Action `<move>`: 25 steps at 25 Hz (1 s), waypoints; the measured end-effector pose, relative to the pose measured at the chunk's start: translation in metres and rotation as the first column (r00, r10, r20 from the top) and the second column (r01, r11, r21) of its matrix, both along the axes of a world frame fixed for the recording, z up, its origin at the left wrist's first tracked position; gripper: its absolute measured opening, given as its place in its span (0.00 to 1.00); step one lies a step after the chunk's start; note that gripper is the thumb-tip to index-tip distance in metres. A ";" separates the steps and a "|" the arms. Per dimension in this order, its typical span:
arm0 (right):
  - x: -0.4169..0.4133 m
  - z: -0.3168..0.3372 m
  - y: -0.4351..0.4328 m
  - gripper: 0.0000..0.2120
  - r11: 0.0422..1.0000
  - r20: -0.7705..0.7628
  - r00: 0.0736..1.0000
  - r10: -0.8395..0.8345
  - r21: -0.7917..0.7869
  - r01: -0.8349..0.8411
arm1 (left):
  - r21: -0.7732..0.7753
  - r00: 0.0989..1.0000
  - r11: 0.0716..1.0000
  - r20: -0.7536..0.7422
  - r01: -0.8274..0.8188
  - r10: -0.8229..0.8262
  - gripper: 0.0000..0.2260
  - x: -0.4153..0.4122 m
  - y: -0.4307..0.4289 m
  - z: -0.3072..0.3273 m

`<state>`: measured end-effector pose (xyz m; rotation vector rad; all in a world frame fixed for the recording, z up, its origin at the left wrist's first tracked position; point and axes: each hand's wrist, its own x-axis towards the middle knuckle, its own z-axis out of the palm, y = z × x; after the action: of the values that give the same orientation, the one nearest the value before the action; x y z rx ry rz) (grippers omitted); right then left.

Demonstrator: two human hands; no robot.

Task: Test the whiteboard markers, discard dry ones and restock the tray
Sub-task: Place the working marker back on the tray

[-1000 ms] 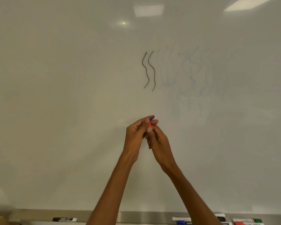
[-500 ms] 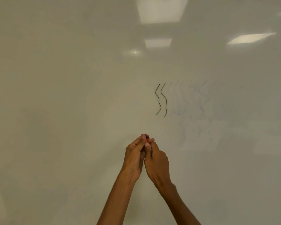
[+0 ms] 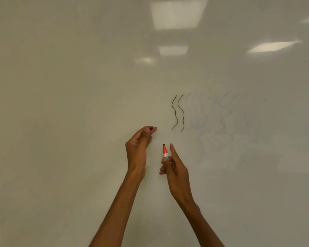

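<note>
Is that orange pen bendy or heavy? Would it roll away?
Probably stiff: the orange-and-white round marker stands straight above the right hand. Likely light, since a loose pinch holds it. Its round barrel would probably roll.

Marker (image 3: 165, 152) uncapped
Left hand (image 3: 138, 148) and right hand (image 3: 175, 168) have been drawn apart; the cap (image 3: 150, 133) has been pulled off; the tip is bared.
</note>
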<state>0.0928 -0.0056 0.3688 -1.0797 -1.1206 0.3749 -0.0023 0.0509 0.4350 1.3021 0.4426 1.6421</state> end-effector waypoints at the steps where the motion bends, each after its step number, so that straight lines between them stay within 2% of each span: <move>1: 0.003 0.006 -0.002 0.17 0.998 0.001 1.000 0.018 0.062 -0.018 | 0.029 0.999 0.999 -0.016 -0.039 0.040 0.09 0.000 0.002 0.005; 5: 0.012 0.033 -0.001 0.11 0.983 -0.036 0.998 0.044 0.182 -0.036 | 0.149 0.979 0.971 -0.051 -0.186 0.196 0.12 -0.001 0.009 0.021; 11: 0.026 0.067 0.006 0.15 0.948 -0.019 0.988 0.155 0.285 -0.143 | 0.223 0.947 0.925 -0.021 -0.308 0.320 0.13 -0.004 0.029 0.035; 15: 0.017 0.082 0.008 0.15 0.935 -0.061 0.985 0.159 0.330 -0.130 | 0.276 0.937 0.905 -0.044 -0.323 0.347 0.18 -0.006 0.047 0.041; 17: 0.013 0.085 0.013 0.17 0.935 -0.075 0.991 0.107 0.346 -0.075 | 0.328 0.920 0.882 -0.080 -0.339 0.383 0.19 -0.006 0.056 0.043; 19: 0.008 0.086 0.019 0.19 0.922 -0.053 0.999 0.008 0.386 0.013 | 0.405 0.907 0.854 -0.121 -0.327 0.404 0.17 -0.006 0.065 0.042; 21: 0.001 0.086 0.027 0.13 0.896 -0.021 0.996 -0.090 0.434 0.090 | 0.474 0.898 0.829 -0.159 -0.296 0.411 0.18 -0.007 0.076 0.036; 22: -0.002 0.087 0.030 0.09 0.883 0.004 0.989 -0.146 0.451 0.129 | 0.502 0.893 0.815 -0.166 -0.289 0.419 0.21 -0.007 0.082 0.033; 25: -0.008 0.091 0.045 0.12 0.811 0.082 0.928 -0.364 0.517 0.273 | 0.545 0.873 0.776 -0.151 -0.318 0.463 0.31 -0.005 0.094 0.027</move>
<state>0.0846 0.0391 0.4601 -0.8223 -1.0848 -0.2827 -0.0071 0.1453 0.4622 1.9582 0.4974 2.0219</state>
